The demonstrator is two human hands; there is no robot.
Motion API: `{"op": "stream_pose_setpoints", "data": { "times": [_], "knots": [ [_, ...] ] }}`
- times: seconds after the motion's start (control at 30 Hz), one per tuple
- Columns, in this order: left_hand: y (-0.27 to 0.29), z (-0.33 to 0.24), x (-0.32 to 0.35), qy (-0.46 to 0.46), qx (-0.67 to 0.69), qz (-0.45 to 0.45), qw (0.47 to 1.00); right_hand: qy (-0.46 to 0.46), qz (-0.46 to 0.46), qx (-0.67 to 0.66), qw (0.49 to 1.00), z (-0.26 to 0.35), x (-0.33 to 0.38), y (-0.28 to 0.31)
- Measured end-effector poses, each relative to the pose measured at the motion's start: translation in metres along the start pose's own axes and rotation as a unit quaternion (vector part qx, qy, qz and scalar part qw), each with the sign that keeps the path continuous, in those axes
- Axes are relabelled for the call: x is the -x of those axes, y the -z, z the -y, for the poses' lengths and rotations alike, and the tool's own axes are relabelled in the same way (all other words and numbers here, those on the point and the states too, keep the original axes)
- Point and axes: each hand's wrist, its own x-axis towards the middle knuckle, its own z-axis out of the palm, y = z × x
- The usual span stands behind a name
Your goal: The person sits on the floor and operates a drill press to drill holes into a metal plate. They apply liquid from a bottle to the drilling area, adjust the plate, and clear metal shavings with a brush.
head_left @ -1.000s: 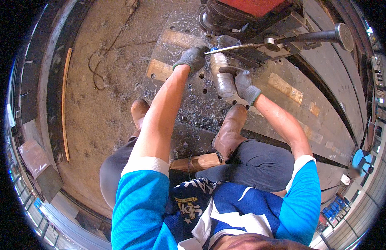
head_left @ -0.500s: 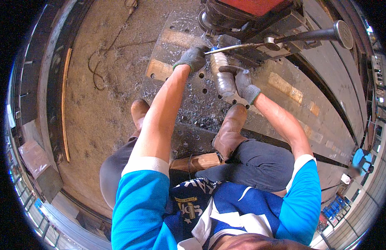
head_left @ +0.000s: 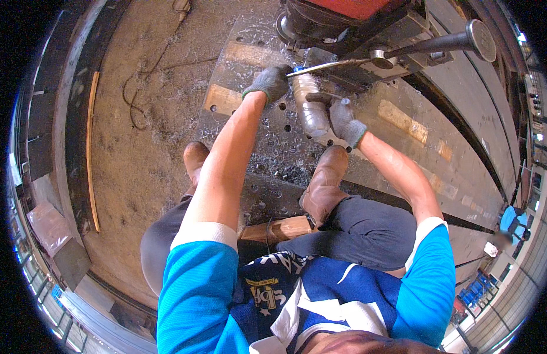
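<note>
Here you are, both hands gloved and out ahead of you over the metal plate (head_left: 264, 133) with its holes and scattered shavings (head_left: 288, 172). Your right hand (head_left: 346, 120) is curled partway round the clear bottle (head_left: 312, 112), a dark finger or thumb lying across its side. Your left hand (head_left: 271, 82) is at the neck end, bent at the knuckles, but its fingertips are hidden, so I can't tell how far they're spread or whether they grip anything.

The bottle sits between your hands, just in front of the dark machine (head_left: 338, 29), and there's the machine's long rod (head_left: 335, 64) crossing over the neck end! What could go wrong? If that rod swung, I'd say it could knock the bottle or pinch your left fingers. Let the right hand's hold loosen, and the smooth plastic could slip; squeeze too hard and the wall might buckle. Loose shavings could snag a glove, too.

Now the line of it: neck away from you toward the machine, base back toward your right boot (head_left: 326, 183), the long axis running mostly fore and aft, its base slightly to the right. Whether it touches the plate, I can't tell.
</note>
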Motion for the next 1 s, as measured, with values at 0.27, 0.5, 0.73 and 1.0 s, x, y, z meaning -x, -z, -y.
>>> {"op": "stream_pose_setpoints", "data": {
  "times": [0.27,0.5,0.73,1.0],
  "knots": [
    [0.004,-0.015,-0.002,-0.007,0.012,0.016,1.0,-0.002,0.088,-0.103,0.991,-0.001,-0.009,0.009],
    [0.007,-0.021,0.002,0.003,-0.005,0.024,1.0,-0.051,0.089,-0.138,0.985,-0.002,-0.011,0.01],
    [-0.002,-0.013,-0.002,-0.004,0.029,-0.008,1.0,-0.045,0.099,-0.133,0.985,-0.027,-0.027,0.018],
    [-0.002,-0.014,-0.001,-0.011,0.0,0.0,1.0,-0.029,0.085,-0.103,0.991,-0.035,-0.033,0.022]
  ]
}}
